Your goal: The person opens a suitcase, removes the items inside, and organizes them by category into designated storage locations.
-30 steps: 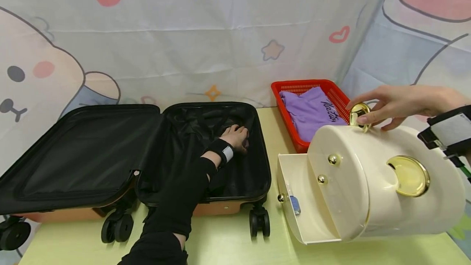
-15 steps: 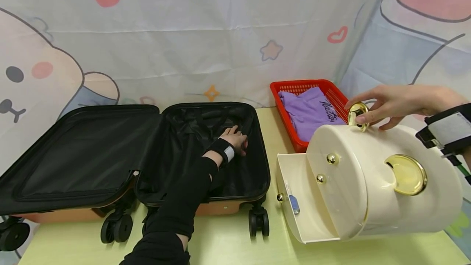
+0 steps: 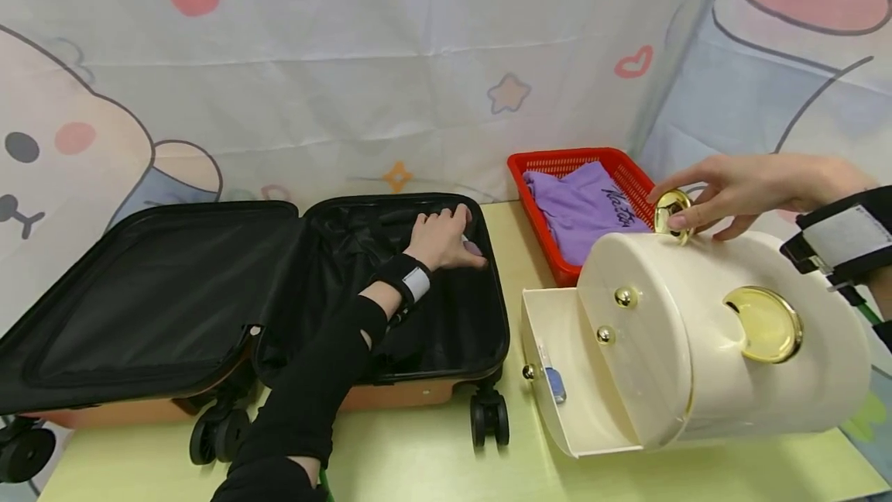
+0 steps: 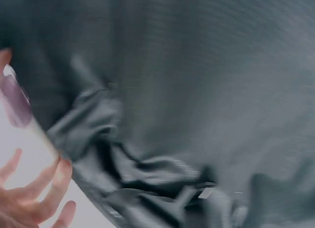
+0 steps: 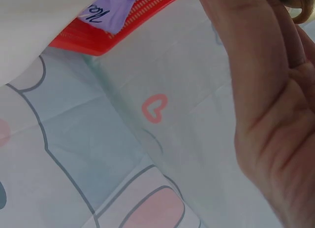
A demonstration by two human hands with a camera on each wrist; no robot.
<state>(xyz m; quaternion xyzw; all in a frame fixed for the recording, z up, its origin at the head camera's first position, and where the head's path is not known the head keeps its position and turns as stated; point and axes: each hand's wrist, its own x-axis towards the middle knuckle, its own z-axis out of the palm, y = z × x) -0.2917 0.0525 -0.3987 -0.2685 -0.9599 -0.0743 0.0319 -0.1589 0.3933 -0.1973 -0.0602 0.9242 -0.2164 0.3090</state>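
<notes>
My left hand [image 3: 440, 240] is over the right half of an open black-lined suitcase [image 3: 446, 331]. Between its thumb and fingers shows a small purple-and-white thing [image 3: 471, 245], mostly covered by the hand; its kind is unclear. In the left wrist view this purple thing [image 4: 17, 102] lies by the thumb tip, with the other fingers [image 4: 54, 188] spread and bent below. At the right, my right hand [image 3: 739, 190] grips the gold ring handle [image 3: 671, 211] on top of a cream rounded drawer box [image 3: 704, 347]. The right wrist view shows only part of that hand.
The box's lowest drawer [image 3: 606, 401] is pulled out and holds a small blue item [image 3: 554, 384]. Behind the box stands a red basket [image 3: 533, 211] with a folded purple cloth [image 3: 578, 204]. The suitcase's lid half [image 3: 153, 293] lies open at left. A printed curtain [image 3: 334, 91] hangs behind.
My left hand has risen and turned inside the suitcase, its thumb now spread to the right, and the purple thing has come into sight. The right hand stays on the handle.
</notes>
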